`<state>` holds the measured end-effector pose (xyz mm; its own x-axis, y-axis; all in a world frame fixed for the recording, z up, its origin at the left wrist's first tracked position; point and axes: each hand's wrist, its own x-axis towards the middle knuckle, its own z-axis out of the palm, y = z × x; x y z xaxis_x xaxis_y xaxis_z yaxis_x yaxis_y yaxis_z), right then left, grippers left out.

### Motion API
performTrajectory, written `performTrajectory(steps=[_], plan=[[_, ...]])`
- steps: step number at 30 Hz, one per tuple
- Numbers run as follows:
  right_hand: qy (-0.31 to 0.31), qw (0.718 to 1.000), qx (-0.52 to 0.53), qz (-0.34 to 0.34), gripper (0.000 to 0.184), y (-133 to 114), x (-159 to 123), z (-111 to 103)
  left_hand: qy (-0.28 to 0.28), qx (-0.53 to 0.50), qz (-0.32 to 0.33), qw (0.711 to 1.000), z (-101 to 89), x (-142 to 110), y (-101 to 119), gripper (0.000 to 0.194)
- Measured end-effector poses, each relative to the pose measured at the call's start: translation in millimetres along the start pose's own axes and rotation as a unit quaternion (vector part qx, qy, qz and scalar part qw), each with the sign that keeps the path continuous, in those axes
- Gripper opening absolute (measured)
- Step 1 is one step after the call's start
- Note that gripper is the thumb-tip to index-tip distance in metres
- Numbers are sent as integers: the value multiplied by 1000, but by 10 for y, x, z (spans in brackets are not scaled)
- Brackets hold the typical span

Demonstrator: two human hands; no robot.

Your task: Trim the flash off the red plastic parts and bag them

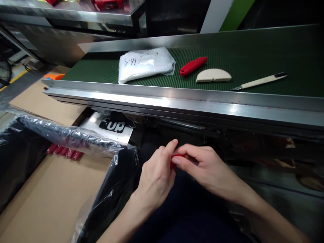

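Note:
Both hands meet in front of my body, below the conveyor's near rail. Between them is a small red piece [178, 156], mostly covered by fingers, so its full shape is hidden. My left hand [159, 168] is closed around it from the left. My right hand [198, 160] pinches it with thumb and forefinger. Beyond the rail, on the green ribbed belt [98, 69], lie a red plastic handle-like part [193, 66], a cream half-round block [214, 75] and a knife with a pale handle [262, 81], its blade pointing left.
A white plastic-wrapped packet [146, 64] with handwriting lies on the belt's left part. The metal rail [177, 98] runs across in front of me. At lower left stands a plastic-lined box [111, 175] with brown cardboard and several red wrapped parts [65, 152] inside.

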<state>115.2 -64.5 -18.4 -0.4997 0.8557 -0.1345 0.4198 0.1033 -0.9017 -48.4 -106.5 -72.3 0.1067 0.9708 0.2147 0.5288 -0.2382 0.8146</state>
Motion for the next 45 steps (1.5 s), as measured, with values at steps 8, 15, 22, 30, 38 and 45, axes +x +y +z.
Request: performTrajectory(steps=[8, 15, 22, 30, 38, 45], plan=[[331, 928, -163, -53, 12, -68, -329, -243, 32, -115, -193, 974, -45, 100, -118, 31], [238, 915, -249, -210, 26, -2, -596, -106, 39, -256, -286, 923, -148, 233, -105, 19], [162, 901, -282, -287, 29, 192, -497, -26, 22, -343, -280, 896, -172, 208, -52, 22], [116, 899, -296, -300, 34, 358, -421, 95, 67, -291, -218, 929, -143, 77, -93, 10], [288, 931, -127, -186, 31, 326, -302, 447, 98, -287, -218, 928, 76, -180, 21, 11], [-92, 956, -177, -215, 27, 411, -139, 134, 37, -232, -165, 958, -218, -158, 72, 14]])
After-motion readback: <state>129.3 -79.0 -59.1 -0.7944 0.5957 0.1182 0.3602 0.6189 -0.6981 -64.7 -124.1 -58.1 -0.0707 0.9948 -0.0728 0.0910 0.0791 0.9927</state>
